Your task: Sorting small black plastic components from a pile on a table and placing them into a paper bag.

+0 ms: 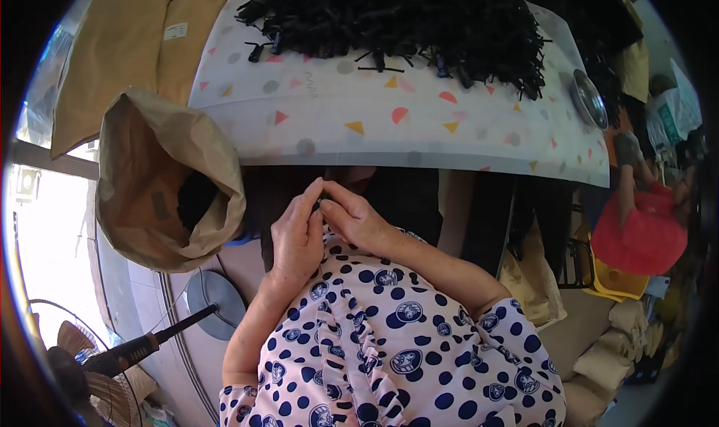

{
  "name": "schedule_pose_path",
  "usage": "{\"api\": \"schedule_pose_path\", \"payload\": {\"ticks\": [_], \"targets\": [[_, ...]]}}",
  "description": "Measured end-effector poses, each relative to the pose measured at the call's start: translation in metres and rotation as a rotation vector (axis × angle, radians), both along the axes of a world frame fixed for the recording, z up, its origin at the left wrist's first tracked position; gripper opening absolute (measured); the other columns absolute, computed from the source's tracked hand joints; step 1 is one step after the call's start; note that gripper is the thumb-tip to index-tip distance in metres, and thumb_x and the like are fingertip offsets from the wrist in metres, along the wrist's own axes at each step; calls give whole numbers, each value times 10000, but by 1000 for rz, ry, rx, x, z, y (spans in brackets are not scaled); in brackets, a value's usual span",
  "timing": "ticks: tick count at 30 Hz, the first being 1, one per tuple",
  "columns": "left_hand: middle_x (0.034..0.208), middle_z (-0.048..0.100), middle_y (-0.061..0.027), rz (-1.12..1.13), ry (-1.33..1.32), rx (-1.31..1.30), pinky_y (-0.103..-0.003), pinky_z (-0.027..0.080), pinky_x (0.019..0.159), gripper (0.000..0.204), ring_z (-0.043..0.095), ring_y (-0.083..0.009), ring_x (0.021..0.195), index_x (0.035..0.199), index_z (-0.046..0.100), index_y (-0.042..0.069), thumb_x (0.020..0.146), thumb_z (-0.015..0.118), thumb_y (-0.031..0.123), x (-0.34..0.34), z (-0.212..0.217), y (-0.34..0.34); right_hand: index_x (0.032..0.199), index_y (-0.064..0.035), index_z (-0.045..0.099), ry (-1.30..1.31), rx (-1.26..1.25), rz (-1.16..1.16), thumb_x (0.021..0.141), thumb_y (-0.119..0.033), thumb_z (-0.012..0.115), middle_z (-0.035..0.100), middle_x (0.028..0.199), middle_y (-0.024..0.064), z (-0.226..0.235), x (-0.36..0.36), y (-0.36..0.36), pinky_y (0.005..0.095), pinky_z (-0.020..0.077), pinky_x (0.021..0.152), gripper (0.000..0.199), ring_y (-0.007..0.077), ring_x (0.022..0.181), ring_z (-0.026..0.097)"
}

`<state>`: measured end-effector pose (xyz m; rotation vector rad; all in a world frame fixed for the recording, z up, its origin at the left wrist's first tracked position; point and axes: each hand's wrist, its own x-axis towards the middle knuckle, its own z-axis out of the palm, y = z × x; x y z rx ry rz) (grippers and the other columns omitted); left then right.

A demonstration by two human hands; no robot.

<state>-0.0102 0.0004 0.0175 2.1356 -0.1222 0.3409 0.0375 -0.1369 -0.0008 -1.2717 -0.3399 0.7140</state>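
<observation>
A table (419,138) under a white cloth with coloured triangles and dots fills the top. Bright daylight enters at left, beside a standing fan (97,367).

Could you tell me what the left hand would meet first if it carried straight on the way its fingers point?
Probably the near edge of the table, just beyond the left hand; depth is unclear, so it might pass beneath.

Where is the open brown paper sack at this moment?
In the head view, the brown paper sack stands at the person's left, beside the table edge and just left of the left hand.
</observation>
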Motion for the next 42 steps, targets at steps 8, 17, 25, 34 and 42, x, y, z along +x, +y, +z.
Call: {"api": "schedule_pose_path", "payload": {"ticks": [8,17,25,34,42], "targets": [[1012,639,-104,258,20,38,-261,517,763,333,631,-143,891,1192,565,25,878,482,-50,9,18,47,1153,-43,533,-551,-401,-63,938,-171,535,566,754,28,16,85,-43,275,442,584,250,106,672,536],[1286,517,-116,569,-63,626,-312,450,900,462,487,-206,1192,1321,438,45,877,564,59,12,-3,151,942,-87,578,-1141,-1189,-489,899,-236,555,622,700,179,-13,212,-88,462,481,600,157,347,698,632],[1268,489,-226,-141,385,-845,-224,499,653,777,645,-224,893,1456,203,17,838,661,131,38,4,26,939,-22,557,-595,-301,-248,923,-67,541,561,702,-4,-3,68,-40,246,437,582,51,66,643,533],[1093,611,-163,-166,442,-1278,-244,549,701,523,665,-206,859,1330,407,48,865,645,66,15,-21,33,934,-8,555,-419,-118,-26,932,-72,555,509,794,-7,-18,15,-14,210,402,670,64,47,735,447],[957,625,-91,-111,411,-1062,-212,509,676,418,637,-139,768,1282,430,91,897,590,53,9,-19,21,1047,-28,509,-494,-269,-153,964,-112,501,504,712,-2,-6,4,-17,201,386,576,119,54,630,441]]}}
